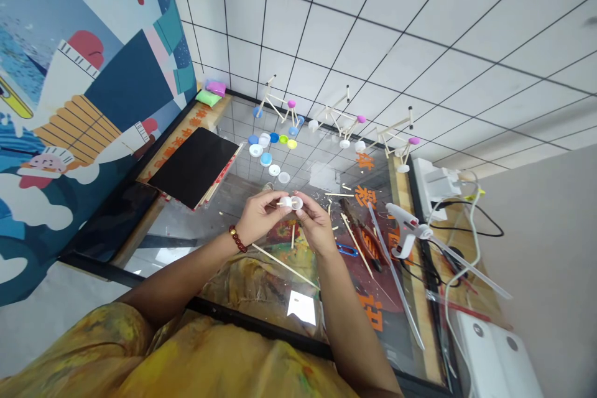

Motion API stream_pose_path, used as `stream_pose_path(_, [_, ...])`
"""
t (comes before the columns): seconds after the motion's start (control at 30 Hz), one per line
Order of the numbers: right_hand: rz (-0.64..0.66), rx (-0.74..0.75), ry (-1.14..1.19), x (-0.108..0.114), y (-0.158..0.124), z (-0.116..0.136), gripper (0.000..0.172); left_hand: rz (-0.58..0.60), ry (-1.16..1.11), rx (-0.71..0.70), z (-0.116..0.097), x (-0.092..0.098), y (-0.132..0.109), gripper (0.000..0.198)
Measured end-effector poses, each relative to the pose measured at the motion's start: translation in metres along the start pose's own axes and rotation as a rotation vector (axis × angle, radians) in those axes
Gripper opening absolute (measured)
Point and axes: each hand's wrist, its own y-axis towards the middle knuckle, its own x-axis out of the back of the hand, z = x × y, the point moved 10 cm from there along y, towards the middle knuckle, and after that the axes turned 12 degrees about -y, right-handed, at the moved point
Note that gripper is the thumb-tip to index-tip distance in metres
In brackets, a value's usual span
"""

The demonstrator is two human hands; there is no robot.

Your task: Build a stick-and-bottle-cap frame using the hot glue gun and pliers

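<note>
Both hands meet over the middle of a glass-topped table [261, 289]. My left hand [259, 214], with a red bead bracelet at the wrist, pinches a small white bottle cap [285, 201] with a short stick end at it. My right hand [317, 224] pinches a second white cap [296, 203] pressed against the first. Long thin wooden sticks [280, 263] lie on the glass under my hands. Fingers of both hands are closed on the caps.
Loose coloured bottle caps [270, 148] lie beyond my hands beside a black board [193, 165]. Three stick-and-cap models [347, 121] stand along the far edge. At the right are a white glue gun [408, 227], a power strip [436, 180], cables, pliers [366, 236] and clay lumps [212, 93].
</note>
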Motion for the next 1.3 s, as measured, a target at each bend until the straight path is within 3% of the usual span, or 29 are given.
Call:
stream_pose_path(0.27, [0.033,0.099,-0.067,-0.003,-0.001,0.015,0.034,0.045,0.089,-0.039,0.000,0.001,0.001,0.029])
stream_pose_path(0.43, [-0.015,0.025,-0.043,0.001,0.000,0.007,0.037,0.063,0.188,-0.114,0.001,0.000,0.001,0.028])
stream_pose_path(0.6, [-0.074,0.229,-0.350,0.000,-0.005,0.041,0.034,0.106,0.282,-0.200,-0.002,-0.004,-0.001,0.035])
stream_pose_path(0.7, [-0.075,0.294,-0.412,-0.006,-0.008,0.053,0.036,0.123,0.274,-0.196,-0.001,-0.006,-0.003,0.036])
stream_pose_path(0.87, [-0.055,0.240,-0.327,-0.008,-0.007,0.045,0.034,0.136,0.264,-0.206,-0.003,-0.009,-0.003,0.035])
stream_pose_path(1.0, [-0.114,0.123,-0.177,0.001,-0.006,0.030,0.051,0.111,0.267,-0.167,-0.003,-0.004,0.000,0.038])
stream_pose_path(1.17, [-0.176,0.082,-0.203,0.007,-0.006,0.024,0.016,0.075,0.196,-0.088,0.001,0.001,0.002,0.040])
stream_pose_path(1.3, [-0.190,0.171,-0.275,0.006,-0.008,0.035,0.011,0.114,0.155,-0.144,-0.004,-0.004,0.001,0.048])
